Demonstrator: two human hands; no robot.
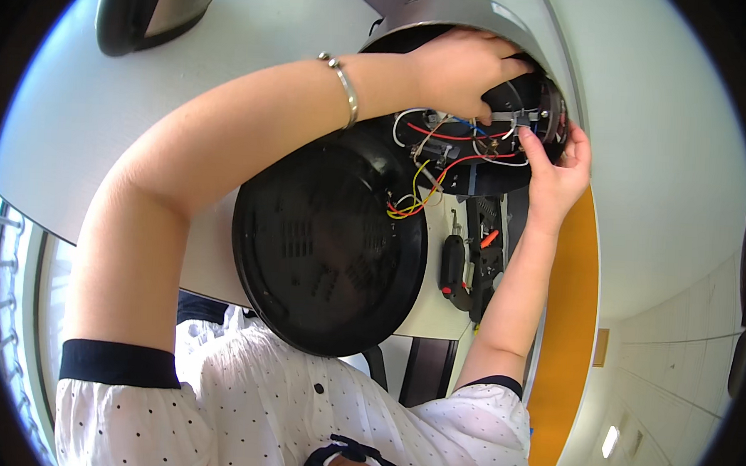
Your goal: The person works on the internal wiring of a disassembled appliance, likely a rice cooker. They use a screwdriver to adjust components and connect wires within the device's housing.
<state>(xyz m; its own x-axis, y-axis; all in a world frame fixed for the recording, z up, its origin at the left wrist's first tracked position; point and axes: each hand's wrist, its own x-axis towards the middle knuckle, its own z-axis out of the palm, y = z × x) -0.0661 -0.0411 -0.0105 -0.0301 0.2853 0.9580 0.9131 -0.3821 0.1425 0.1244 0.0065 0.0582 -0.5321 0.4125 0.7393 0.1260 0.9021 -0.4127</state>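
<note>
A round appliance housing (449,7), grey outside and dark inside, lies on its side with its open end toward me. Loose red, white and blue wires (452,136) run across its inside. My left hand (459,70) reaches into the housing, thumb and forefinger apart; its other fingers are partly hidden against the inner wall. At the right rim, my right hand (558,179) grips the housing, thumb inside by a small connector (523,120) and fingers outside. The black round base cover (314,255), with vent slots, sits nearer me, joined by yellow and red wires (416,197).
A black power screwdriver (452,266) with red parts lies right of the cover, beside an open black tool case (488,213) with an orange-handled tool. A metal and black appliance (153,15) stands at the far left of the white table (257,28). An orange panel (570,292) runs along the right.
</note>
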